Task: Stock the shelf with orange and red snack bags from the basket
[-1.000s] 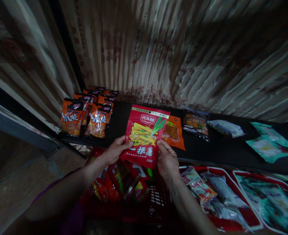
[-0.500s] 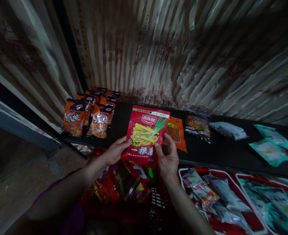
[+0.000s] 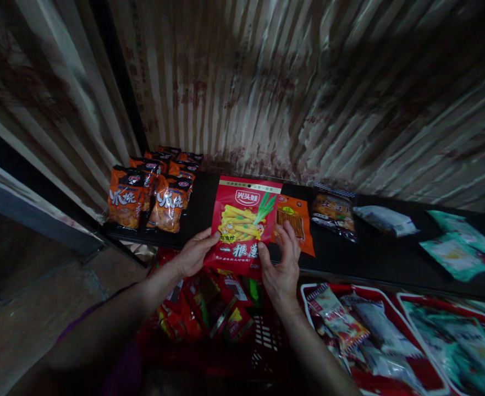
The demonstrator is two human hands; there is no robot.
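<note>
A red snack bag (image 3: 242, 220) with yellow sticks and a green onion printed on it is held up, facing me, at the shelf's front. My left hand (image 3: 197, 252) pinches its lower left edge, thumb in front. On the other side, my right hand (image 3: 281, 261) has its thumb against the lower right of the bag; its fingers are spread and stand off the bag's edge. An orange snack bag (image 3: 295, 225) lies behind these fingers, partly covered. Below my hands, a red basket (image 3: 267, 335) contains several similar red bags (image 3: 211, 300).
Several orange-and-black snack bags (image 3: 125, 198) stand at the left of the black shelf (image 3: 374, 256). Rightward lie a dark potato-snack bag (image 3: 333, 212), a white bag (image 3: 386, 220) and green bags (image 3: 457, 256). Two filled baskets (image 3: 426, 352) sit below. A wrinkled curtain (image 3: 267, 99) hangs behind.
The red bag has shifted slightly left and stands more upright. My right hand's fingers have spread and come away from its right edge; the left hand keeps its hold.
</note>
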